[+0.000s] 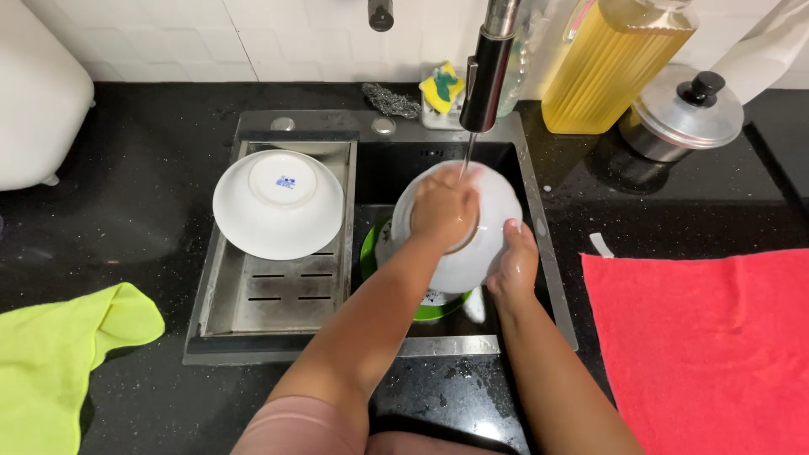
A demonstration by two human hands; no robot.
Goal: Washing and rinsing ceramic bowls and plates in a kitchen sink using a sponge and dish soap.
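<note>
While the right hand (516,263) grips the white bowl (493,211) by its near right rim, tilted over the sink (539,227) under the tap (486,76), the left hand (442,206) presses flat on its underside, rubbing where water falls.

Bare forearms, wet hands; pink sleeve (295,425) at left upper arm.

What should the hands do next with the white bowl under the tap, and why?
Probably turn the round white ceramic bowl a little under the thin water stream. The left hand rubs its upturned base while the right hand grips the rim, and the water lands only near the top edge, so the lower side likely needs rinsing too.
</note>
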